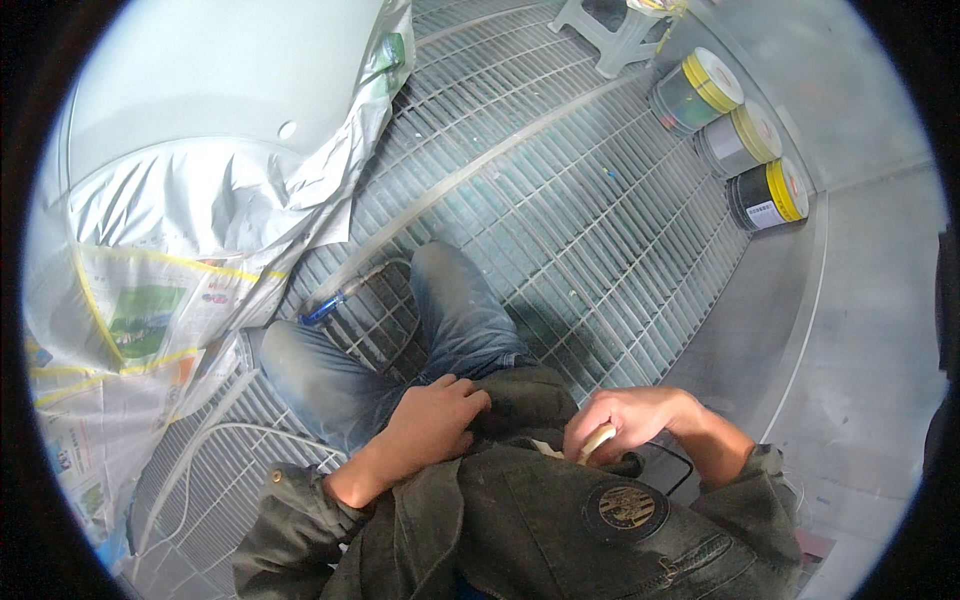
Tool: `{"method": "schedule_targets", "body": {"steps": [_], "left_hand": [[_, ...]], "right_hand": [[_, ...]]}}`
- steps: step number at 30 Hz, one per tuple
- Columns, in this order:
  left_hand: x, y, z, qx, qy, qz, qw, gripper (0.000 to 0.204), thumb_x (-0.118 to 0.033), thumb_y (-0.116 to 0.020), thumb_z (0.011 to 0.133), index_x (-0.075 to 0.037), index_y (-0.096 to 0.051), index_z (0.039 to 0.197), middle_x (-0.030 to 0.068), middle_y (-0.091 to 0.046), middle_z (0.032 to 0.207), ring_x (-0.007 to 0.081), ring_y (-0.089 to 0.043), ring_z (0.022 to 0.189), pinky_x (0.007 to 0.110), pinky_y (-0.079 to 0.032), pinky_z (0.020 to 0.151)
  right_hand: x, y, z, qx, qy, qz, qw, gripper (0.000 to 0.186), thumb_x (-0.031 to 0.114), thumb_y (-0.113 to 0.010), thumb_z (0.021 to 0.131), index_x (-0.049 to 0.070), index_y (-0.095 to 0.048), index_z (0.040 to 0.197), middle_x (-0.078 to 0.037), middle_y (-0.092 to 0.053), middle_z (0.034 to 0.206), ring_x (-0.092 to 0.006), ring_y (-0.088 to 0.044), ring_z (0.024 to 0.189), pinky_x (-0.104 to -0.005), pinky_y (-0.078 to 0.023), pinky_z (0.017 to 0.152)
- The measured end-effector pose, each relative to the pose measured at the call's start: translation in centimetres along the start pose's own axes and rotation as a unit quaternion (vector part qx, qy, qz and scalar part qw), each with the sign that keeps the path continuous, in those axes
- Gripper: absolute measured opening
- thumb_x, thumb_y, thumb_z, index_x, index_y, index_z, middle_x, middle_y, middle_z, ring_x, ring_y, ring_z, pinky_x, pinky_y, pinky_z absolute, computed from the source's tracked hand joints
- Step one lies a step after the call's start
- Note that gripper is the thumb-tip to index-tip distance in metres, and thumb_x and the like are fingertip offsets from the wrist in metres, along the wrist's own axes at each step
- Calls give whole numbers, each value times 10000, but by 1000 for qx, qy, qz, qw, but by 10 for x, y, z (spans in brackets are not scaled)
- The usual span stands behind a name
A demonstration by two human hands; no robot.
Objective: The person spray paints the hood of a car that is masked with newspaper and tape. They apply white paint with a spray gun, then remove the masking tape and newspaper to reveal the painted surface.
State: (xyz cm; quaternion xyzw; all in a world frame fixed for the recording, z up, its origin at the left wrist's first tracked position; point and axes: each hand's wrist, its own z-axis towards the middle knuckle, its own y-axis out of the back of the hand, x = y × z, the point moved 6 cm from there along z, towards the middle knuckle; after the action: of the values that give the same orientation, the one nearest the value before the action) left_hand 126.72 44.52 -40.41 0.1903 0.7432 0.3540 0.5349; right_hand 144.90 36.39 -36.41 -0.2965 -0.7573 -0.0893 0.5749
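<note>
My left hand (437, 420) rests at my lap, its fingers curled over the edge of the dark green jacket (520, 500) I am wearing. At the jacket's pocket side, my right hand (620, 420) grips a cream-coloured, curved thing (597, 443) that looks like the rim of a tape roll. Most of it is hidden by my fingers and the cloth. A small pale scrap shows against the jacket beside those fingers. Between my jeans-clad knees and the covered panel, a blue-handled tool (325, 308) with a hose lies on the metal grating.
A large pale panel (220, 80) stands at the left, its lower edge masked with silver sheeting (200, 190) and newspaper (150, 310). Three paint buckets (697, 92) with yellow bands line the right wall. A grey plastic stool (605, 40) is at the back. Slatted grating (560, 220) forms the floor.
</note>
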Motion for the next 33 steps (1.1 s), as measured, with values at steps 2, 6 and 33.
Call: {"method": "schedule_targets", "body": {"steps": [2,6,33], "left_hand": [[-1,-2,9,-60,0,29,998,324,-153,-729,715,-125,-628,1021,52,-617,995,269,-627,919,391,-550,705],[0,-24,25,-123,-6,23,992,280,-149,-700,741,-135,-620,1008,39,-622,949,255,-631,927,365,-545,636],[-37,-29,57,122,-76,-151,978,296,-107,-675,788,-66,-689,1081,143,-658,1188,355,-600,1113,461,-484,936]], "right_hand": [[0,5,6,-59,-8,-29,998,300,51,-732,851,13,-666,1140,-101,-725,1010,-165,-678,923,-312,-533,804],[-15,41,4,-383,-60,-119,914,332,96,-783,825,53,-666,1132,-74,-722,1009,-152,-674,924,-316,-534,825],[-44,6,-30,-278,25,136,951,466,276,-688,945,1,-521,1283,-40,-605,1043,-100,-565,911,-278,-485,792]]}}
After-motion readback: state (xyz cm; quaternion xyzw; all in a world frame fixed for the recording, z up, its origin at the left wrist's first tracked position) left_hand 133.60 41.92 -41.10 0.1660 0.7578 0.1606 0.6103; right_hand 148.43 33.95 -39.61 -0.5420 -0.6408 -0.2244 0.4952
